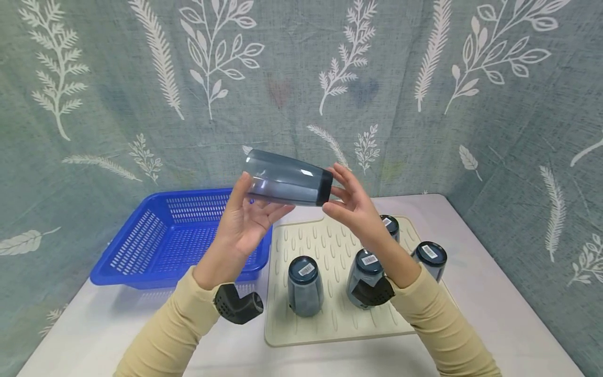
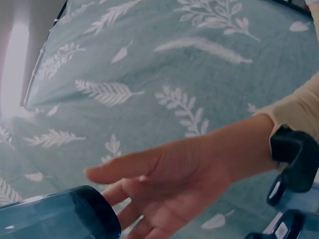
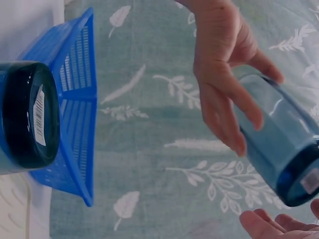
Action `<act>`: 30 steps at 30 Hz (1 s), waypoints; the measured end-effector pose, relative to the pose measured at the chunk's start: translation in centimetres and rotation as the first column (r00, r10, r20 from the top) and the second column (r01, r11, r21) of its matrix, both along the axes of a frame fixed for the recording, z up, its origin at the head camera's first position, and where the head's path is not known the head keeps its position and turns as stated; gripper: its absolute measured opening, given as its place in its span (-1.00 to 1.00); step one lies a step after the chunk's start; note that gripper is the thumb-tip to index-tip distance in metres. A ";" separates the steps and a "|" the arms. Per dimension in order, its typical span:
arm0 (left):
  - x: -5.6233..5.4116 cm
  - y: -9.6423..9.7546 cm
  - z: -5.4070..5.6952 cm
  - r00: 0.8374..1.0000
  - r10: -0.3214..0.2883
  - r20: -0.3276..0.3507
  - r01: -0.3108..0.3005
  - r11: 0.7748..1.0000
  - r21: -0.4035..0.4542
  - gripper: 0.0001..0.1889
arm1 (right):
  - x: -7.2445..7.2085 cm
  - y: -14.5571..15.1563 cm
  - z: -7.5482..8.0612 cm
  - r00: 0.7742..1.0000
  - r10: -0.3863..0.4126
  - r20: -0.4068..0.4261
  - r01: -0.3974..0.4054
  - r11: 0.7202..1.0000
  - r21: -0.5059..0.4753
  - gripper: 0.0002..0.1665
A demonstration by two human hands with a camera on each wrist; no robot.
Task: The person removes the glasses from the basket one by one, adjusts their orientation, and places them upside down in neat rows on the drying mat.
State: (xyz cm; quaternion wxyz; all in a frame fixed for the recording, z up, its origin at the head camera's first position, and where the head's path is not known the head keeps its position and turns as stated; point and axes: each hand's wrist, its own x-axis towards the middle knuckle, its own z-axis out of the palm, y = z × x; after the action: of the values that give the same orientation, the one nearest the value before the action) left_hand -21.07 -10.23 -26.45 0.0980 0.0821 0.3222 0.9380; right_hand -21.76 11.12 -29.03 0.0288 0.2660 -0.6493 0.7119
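A translucent blue-grey cup (image 1: 287, 179) lies tilted on its side in the air, its darker base towards the right. My left hand (image 1: 242, 222) grips it near the mouth, and in the right wrist view the left hand's fingers (image 3: 225, 99) spread around the wall. Beside the base is my right hand (image 1: 355, 209), thumb and fingers spread. In the right wrist view the right fingertips (image 3: 259, 226) stand just off the base, which bears a white label. The left wrist view shows the right hand (image 2: 174, 194) with its thumb extended, some fingers partly hidden behind the cup (image 2: 60, 214).
Several similar cups stand upside down on a cream drying mat (image 1: 294, 330), among them a front-left cup (image 1: 306, 293) and a right-hand cup (image 1: 431, 256). A blue plastic basket (image 1: 141, 238) stands at the left. Behind the white table (image 1: 494, 293) hangs a leaf-patterned curtain (image 1: 292, 78).
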 end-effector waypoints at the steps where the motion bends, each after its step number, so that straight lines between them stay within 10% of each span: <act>1: 0.1 0.2 0.0 1.000 0.004 -0.001 -0.004 1.000 -0.006 -0.18 | 0.0 -0.1 0.0 1.000 0.005 0.010 -0.005 1.000 -0.010 0.28; 30: 1.0 1.9 -0.9 0.998 -0.012 0.057 0.013 1.000 -0.003 -0.31 | 0.3 -0.5 -0.4 0.999 0.012 0.032 -0.010 0.997 -0.075 0.21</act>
State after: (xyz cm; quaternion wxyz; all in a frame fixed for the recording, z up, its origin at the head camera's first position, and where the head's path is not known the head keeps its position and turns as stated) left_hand -20.08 -8.36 -27.39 0.1131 0.0572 0.3204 0.9388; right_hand -21.44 10.67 -29.44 0.0241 0.2567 -0.6211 0.7401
